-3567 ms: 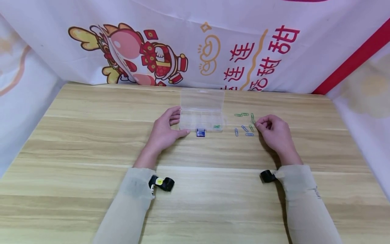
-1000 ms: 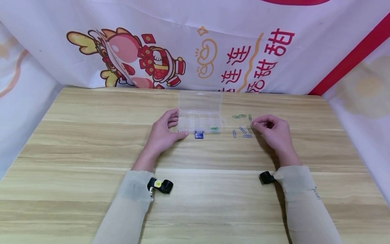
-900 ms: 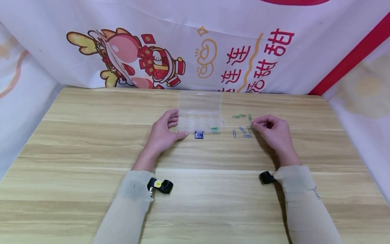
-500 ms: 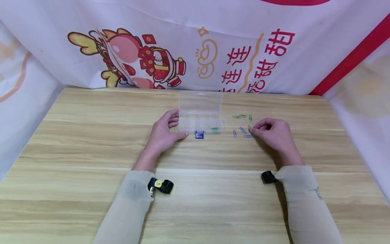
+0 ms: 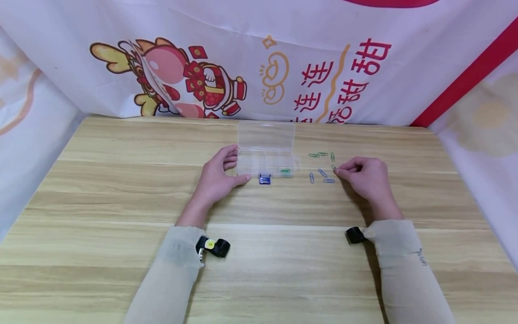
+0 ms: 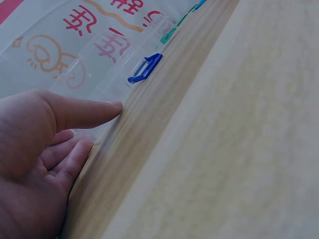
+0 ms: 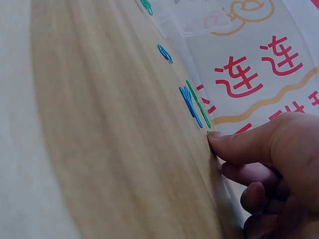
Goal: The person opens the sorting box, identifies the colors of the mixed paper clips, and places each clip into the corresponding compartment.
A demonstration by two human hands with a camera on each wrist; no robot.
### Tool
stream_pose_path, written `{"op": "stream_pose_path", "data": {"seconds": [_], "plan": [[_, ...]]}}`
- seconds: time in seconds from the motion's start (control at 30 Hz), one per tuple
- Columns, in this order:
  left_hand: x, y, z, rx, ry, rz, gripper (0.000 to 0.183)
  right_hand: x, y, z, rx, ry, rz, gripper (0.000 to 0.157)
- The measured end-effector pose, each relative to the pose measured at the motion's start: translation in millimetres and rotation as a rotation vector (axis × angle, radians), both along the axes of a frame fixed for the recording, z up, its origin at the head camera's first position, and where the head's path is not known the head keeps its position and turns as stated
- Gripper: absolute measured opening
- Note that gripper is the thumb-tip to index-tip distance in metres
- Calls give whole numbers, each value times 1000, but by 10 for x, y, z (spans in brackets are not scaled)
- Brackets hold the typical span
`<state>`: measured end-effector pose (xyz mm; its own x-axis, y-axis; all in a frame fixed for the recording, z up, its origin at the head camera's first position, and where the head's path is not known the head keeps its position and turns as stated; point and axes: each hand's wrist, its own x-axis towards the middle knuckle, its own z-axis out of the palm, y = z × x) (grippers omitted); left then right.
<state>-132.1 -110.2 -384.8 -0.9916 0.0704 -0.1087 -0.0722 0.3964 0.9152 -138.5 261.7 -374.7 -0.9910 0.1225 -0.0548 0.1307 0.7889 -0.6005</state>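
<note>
The left hand is spread part way, with a wide gap between thumb and fingers. It holds the left end of a clear plastic box, with the thumb at the front corner and the bent fingers along the side. The right hand is curled in, with thumb and finger tips pressed together. They pinch a small green paper clip just above or on the table; I can't tell which.

The box sits on the table, between the two hands. It has little walls inside. Its see-through lid is open at the back, and a blue latch sticks out at the front. Green wire lies in the front right part, but I can't count the clips there.

Between the box and the right hand, more clips lie on the table. Two green clips are end to end, and one green clip is near them. Closer to the front are three blue clips.

Both arms have light sleeves, with a black gadget by each wrist. The table is striped like pale wood. Behind it hangs a white cloth with a cartoon and red writing.
</note>
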Motion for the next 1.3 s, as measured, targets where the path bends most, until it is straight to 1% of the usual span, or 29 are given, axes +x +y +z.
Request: {"op": "stream_pose_path", "data": {"seconds": [0.1, 0.33, 0.57, 1.0, 1.2, 1.3], "plan": [[-1, -1, 0, -3, 4, -1, 88, 12, 1, 6, 9, 9, -1, 22], [-1, -6, -19, -10, 5, 2, 88, 25, -39, 32, 10, -56, 17, 21], [2, -20, -21, -12, 7, 4, 87, 17, -85, 47, 10, -87, 54, 18], [-5, -13, -37, -15, 13, 0, 88, 8, -91, 43, 29, -101, 95, 17], [-1, -1, -22, -13, 9, 1, 88, -8, -91, 47, 46, -130, 118, 19], [3, -2, -17, -5, 9, -1, 88, -8, -99, 53, 64, -124, 131, 19]]}}
